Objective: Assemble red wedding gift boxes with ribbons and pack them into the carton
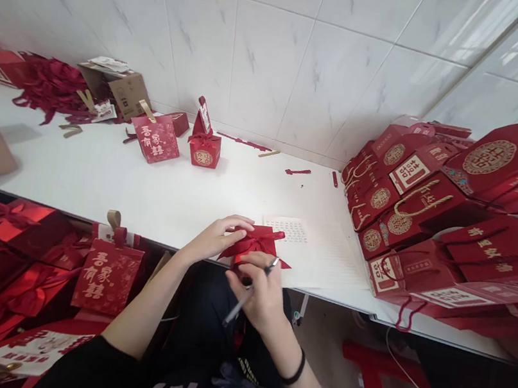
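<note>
Head view: both hands meet at the red box point(270, 241) by the front edge of the white surface point(220, 195), with a printed sheet point(296, 231) just behind. The step in hand looks like close handling of its ribbon point(256, 243). The left hand point(214, 239) reaches over the box's left side, fingers slightly apart; whether they pinch ribbon, I cannot tell. The right hand point(264, 292) has fingers curled round a slim grey tool point(236, 310). Further handling probably calls for a steady left hand and the tool clear of the ribbon.
</note>
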Demonstrator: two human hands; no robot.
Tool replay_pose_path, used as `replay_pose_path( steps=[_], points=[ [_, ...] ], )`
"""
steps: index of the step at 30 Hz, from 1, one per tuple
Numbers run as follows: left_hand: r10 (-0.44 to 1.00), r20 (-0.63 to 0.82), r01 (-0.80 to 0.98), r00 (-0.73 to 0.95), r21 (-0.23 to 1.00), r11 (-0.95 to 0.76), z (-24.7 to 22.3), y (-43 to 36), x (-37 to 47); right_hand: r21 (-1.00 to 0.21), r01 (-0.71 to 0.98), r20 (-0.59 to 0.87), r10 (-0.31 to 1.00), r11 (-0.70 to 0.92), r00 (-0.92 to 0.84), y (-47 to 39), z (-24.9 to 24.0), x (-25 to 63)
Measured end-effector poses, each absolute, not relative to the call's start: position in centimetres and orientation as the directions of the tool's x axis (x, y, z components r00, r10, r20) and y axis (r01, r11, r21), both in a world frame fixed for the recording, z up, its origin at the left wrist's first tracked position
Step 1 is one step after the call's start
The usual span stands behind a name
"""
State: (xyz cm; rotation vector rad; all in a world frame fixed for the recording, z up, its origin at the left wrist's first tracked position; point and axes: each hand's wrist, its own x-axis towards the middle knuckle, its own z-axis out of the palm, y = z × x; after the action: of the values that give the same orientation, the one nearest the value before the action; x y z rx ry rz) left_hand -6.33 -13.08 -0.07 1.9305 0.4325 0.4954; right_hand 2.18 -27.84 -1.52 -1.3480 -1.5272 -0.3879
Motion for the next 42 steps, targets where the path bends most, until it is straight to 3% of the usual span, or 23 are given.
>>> replay_pose_path(
  steps=[4, 13, 19, 25, 42],
  points=[
    [0.498, 0.141, 0.104, 0.856, 0.895, -0.433, -0.1, -12.8, -6.3, -0.272, 0.925, 0.792, 0.608, 0.267, 0.058, -26.5, -2.8, 1.2],
    [0.520, 0.223, 0.059, 0.825, 0.880, -0.471, -1.2, -12.8, -5.7, -0.257, 0.957, 0.795, 0.593, 0.137, 0.128, -26.2, -3.9, 1.1],
    [0.550, 0.261, 0.052, 0.794, 0.871, -0.489, -1.1, -13.1, -5.2, -0.295, 0.933, 0.833, 0.533, 0.206, 0.146, -26.1, -3.8, 1.2],
    [0.505, 0.201, 0.108, 0.839, 0.849, -0.517, 0.2, -14.6, -5.3, -0.354, 0.897, 0.852, 0.487, 0.264, 0.192, -26.1, -4.0, 1.4],
    [0.625, 0.176, 0.167, 0.761, 0.877, -0.451, -0.8, -15.2, -4.1, -0.410, 0.812, 0.876, 0.426, 0.415, 0.225, -26.1, -4.6, 1.9]
  ],
)
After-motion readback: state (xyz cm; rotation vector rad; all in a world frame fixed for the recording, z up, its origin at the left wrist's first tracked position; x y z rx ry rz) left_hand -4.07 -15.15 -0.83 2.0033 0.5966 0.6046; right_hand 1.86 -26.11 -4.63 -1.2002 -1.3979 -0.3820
